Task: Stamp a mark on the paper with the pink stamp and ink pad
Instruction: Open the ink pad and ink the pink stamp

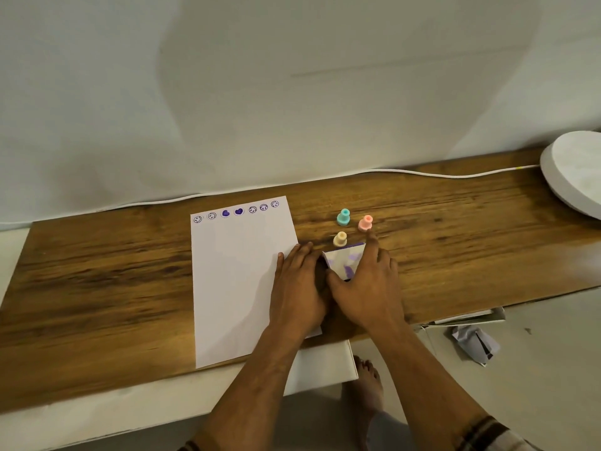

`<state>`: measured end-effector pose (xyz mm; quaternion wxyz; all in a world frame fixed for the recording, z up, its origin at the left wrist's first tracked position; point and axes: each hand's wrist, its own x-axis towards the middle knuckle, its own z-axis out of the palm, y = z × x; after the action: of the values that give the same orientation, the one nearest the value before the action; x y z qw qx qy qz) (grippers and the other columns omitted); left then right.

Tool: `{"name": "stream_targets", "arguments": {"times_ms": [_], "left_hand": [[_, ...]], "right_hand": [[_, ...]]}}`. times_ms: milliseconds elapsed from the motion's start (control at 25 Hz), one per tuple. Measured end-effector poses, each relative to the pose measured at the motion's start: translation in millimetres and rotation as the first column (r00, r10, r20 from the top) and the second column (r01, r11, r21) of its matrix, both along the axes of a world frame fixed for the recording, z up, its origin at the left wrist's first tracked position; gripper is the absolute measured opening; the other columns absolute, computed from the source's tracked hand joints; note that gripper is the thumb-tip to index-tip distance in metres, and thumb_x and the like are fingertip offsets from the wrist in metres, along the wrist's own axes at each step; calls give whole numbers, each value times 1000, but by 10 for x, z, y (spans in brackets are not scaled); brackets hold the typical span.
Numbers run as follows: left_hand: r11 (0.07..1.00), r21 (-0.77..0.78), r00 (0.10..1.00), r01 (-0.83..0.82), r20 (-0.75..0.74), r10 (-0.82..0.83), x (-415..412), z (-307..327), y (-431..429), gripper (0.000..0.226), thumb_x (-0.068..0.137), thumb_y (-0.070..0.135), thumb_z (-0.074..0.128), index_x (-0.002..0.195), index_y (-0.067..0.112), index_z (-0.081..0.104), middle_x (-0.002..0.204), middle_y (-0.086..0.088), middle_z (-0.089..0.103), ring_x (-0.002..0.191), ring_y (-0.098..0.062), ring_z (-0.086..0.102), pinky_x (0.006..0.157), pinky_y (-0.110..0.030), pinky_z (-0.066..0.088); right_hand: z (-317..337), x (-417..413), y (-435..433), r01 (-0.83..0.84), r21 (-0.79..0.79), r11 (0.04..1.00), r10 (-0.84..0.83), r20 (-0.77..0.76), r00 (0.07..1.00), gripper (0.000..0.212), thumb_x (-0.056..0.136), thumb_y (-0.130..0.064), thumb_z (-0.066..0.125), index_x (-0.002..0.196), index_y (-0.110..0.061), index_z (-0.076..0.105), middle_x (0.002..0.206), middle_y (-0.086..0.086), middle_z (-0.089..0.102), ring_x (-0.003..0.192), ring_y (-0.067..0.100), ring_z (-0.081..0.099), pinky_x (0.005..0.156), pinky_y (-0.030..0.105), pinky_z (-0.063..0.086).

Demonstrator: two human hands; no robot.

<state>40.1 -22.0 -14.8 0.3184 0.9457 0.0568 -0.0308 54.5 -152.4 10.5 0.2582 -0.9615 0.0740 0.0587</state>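
Hands are meeting over a small white box [345,262] with purple smears on it, sitting just right of the sheet of paper [234,281] on the wooden table [455,242]. It is probably the ink pad, though its lid and whether it is open are hidden by the fingers. The left hand [300,288] is lying flat with fingers spread, half on the paper's right edge and half against the box, holding nothing. The right hand [367,284] is also open, palm down over the box's right side, its index finger stretching toward the pink stamp [365,222] and ending just short of it.

That pink stamp is standing upright beyond the box, close to a teal stamp [343,217] and a cream one [340,238]. Along the paper's top edge a row of purple marks [236,212], smiley faces and hearts, is already showing; the rest is blank.

Opening or steadying the pad looks like the step in hand. To do it well, the left hand should be pinning the box so it is not sliding, while the right is lifting the pink stamp by its narrow knob without knocking its neighbours. Pressing straight down, first on the ink and then on the paper, should be keeping the mark crisp.
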Motion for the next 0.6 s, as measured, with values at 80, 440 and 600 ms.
{"name": "stream_targets", "arguments": {"times_ms": [80,440,600], "left_hand": [[1000,10,1000,6,2,-6,-1,-6,14,70,92,42,69,156,31,42,169,7,35,159,-16,24,129,-35,-4],[999,45,999,16,-29,-14,-4,-22,17,85,88,68,63,159,33,32,172,7,28,161,-16,18,130,-37,-2],[998,58,999,30,-43,-28,-11,-17,29,86,89,68,62,160,32,30,173,8,25,162,-15,15,129,-36,-5]], "right_hand": [[20,21,-51,37,13,999,-37,39,999,101,85,-56,73,159,-15,18,155,14,42,141,34,40,112,47,41],[-82,270,-484,243,-4,970,-243,45,969,105,87,-60,72,162,-22,10,164,15,32,148,37,34,114,54,39],[-149,348,-576,254,-57,966,-253,32,967,99,88,-62,68,161,-23,14,165,17,31,150,39,32,116,57,36]]}}
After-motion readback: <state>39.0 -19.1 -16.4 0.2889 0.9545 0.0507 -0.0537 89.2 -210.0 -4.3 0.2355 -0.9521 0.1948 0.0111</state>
